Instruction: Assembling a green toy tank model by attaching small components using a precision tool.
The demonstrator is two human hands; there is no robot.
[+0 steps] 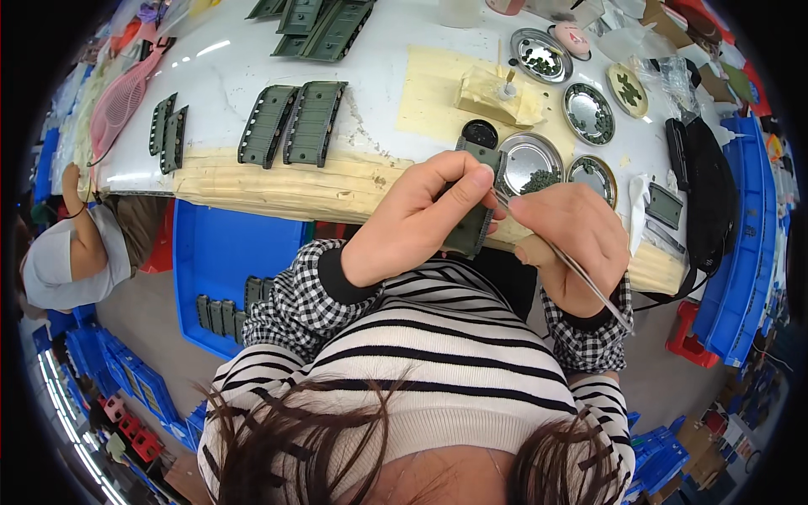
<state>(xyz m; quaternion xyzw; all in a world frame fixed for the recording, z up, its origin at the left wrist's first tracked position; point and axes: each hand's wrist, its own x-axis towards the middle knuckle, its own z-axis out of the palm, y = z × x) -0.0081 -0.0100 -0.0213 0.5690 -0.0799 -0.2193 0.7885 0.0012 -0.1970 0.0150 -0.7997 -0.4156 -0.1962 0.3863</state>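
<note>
My left hand (pixel 425 215) is closed around a dark green plastic model part (pixel 468 234), long and ribbed like the others on the table, held over the table's front edge. In my right hand (pixel 576 231) is a pair of metal tweezers (pixel 593 289), with the tips at the part's right edge, close to my left fingers. Whether the tips grip a small piece is too small to tell. Just beyond my hands stands a round metal dish (pixel 528 156) of tiny green pieces. A small black dish (pixel 480 134) sits at its left, partly behind the held part.
Green panels (pixel 316 124) lie left of my hands, with a stack (pixel 324 29) behind. More metal dishes (pixel 588 114) and a tape-covered block (pixel 501 97) stand at right. A blue bin (pixel 198 252) with green parts is below left. Another person (pixel 84 244) sits at far left.
</note>
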